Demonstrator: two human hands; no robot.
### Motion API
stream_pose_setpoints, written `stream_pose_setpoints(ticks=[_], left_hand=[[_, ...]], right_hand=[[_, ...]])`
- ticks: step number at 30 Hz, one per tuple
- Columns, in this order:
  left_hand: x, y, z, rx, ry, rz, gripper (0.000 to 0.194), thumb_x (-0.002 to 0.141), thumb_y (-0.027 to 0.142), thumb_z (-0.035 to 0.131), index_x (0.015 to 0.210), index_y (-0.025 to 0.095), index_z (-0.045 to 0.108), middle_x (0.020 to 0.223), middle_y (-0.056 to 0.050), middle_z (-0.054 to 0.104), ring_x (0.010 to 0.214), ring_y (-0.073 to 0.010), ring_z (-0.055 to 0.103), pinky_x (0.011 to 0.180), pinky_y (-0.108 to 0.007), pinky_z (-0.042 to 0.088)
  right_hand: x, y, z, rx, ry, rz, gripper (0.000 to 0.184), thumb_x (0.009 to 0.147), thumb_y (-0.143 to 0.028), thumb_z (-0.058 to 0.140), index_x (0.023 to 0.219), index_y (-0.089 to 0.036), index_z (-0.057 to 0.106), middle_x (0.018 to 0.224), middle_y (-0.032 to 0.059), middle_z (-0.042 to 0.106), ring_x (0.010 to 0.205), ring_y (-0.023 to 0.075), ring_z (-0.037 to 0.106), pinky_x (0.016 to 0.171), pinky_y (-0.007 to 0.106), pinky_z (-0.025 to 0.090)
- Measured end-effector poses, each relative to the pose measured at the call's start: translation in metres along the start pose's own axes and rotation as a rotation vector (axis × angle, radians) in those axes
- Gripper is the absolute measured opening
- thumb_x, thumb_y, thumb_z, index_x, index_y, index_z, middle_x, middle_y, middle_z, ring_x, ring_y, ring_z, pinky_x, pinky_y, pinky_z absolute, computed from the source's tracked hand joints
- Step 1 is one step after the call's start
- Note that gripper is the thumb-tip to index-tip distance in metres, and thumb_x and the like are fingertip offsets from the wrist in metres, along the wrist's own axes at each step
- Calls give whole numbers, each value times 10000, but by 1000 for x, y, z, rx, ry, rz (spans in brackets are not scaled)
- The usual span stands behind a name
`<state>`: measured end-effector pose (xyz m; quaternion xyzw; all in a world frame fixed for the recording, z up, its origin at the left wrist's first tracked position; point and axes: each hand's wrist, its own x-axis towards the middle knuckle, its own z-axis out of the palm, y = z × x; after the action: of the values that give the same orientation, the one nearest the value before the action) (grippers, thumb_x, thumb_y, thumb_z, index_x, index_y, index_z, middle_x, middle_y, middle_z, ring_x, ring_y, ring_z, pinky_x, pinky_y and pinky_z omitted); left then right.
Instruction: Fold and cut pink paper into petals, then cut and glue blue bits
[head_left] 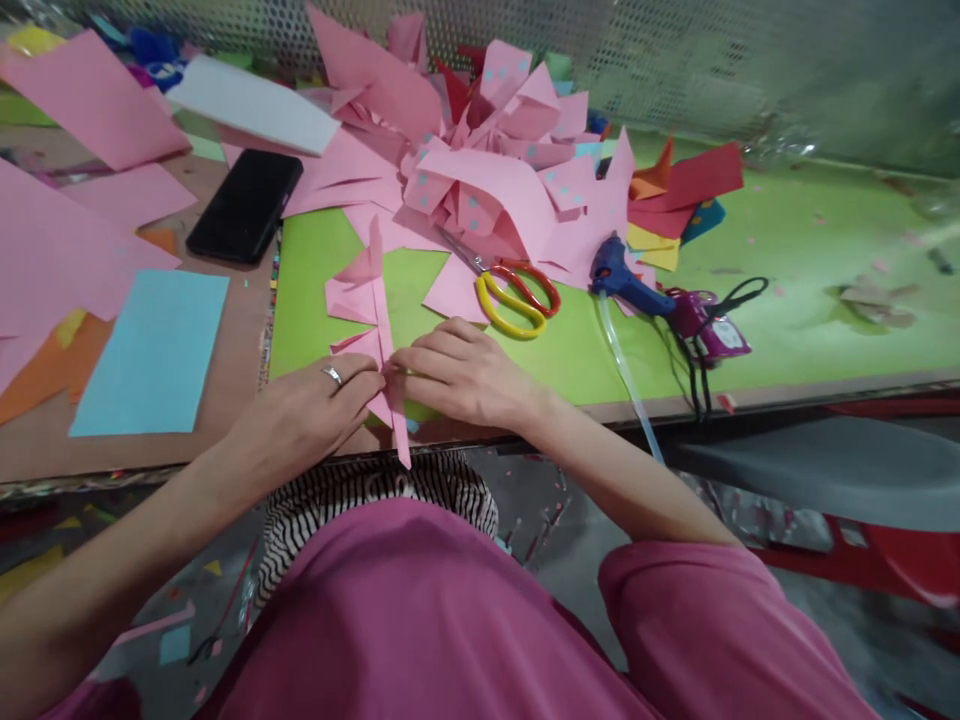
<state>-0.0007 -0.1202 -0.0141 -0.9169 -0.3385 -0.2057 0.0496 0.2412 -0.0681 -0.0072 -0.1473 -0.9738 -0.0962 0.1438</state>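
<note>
A folded pink paper piece (354, 295) with a long narrow strip down its right side lies near the table's front edge, the strip's lower end sticking out past it. My left hand (307, 405), with a ring on one finger, presses its closed fingers on the piece from the left. From the right, the closed fingertips of my right hand (469, 375) grip the strip's edge. The fingertips of both hands nearly meet, so part of the paper is hidden. Just beyond my right hand lie scissors (517, 300) with red and yellow handles.
Behind is a heap of pink paper shapes (487, 190), some dotted blue. At left are a black phone (245, 205) and a light blue sheet (154, 350). A blue glue gun (630, 280) with a glue stick lies right, beside a purple object (709, 325) with a black strap.
</note>
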Motion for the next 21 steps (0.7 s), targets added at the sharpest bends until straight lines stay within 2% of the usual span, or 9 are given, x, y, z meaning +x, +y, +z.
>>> stream_pose_setpoints(ticks=[2,4,6,8,13,17,21], left_hand=[[-3,0,-7,-19,-12,-35,241,994,185,502,1216,164,592,1191,-147,712,1065,-267,703,892,-410,589],[-7,-1,-14,-49,-25,-162,439,977,313,582,1384,165,503,1329,-170,654,1246,-312,625,1043,-469,530],[-12,-2,-18,-93,-68,-321,636,956,461,606,1490,176,410,1389,-166,628,1290,-328,597,1077,-488,507],[-17,-3,-18,-135,-112,-390,660,957,521,579,1498,179,420,1373,-148,651,1271,-319,613,1069,-469,511],[-21,-7,-10,-102,-98,-276,457,999,417,528,1316,97,609,1348,-173,668,1217,-319,639,1065,-455,493],[-17,-8,-12,-46,-124,-206,412,1021,401,491,1243,92,647,1263,-174,707,1157,-325,655,1012,-464,506],[-12,-5,-14,-35,-138,-222,357,1025,364,484,1207,107,652,1229,-183,719,1143,-333,659,977,-475,507]], right_hand=[[0,0,-1,15,-12,-37,256,1077,-217,416,1067,-207,672,1134,33,746,979,177,611,826,349,412],[0,0,0,61,5,-14,237,1070,-214,438,1088,-184,673,1104,39,753,956,175,621,800,339,425],[-1,0,2,106,41,28,215,1055,-194,468,1094,-172,677,1088,37,759,942,175,627,793,329,437],[-1,-1,4,138,74,50,202,1038,-174,488,1071,-169,688,1058,35,765,913,176,631,782,325,444],[-1,0,6,275,82,119,202,1028,-212,521,1087,-162,707,1071,68,762,919,190,645,790,345,463],[2,2,7,494,103,244,236,1039,-276,526,1042,-156,728,1035,85,742,914,184,641,812,343,488],[2,3,7,570,95,290,181,1026,-283,567,1018,-175,712,940,42,732,871,160,639,796,308,475]])
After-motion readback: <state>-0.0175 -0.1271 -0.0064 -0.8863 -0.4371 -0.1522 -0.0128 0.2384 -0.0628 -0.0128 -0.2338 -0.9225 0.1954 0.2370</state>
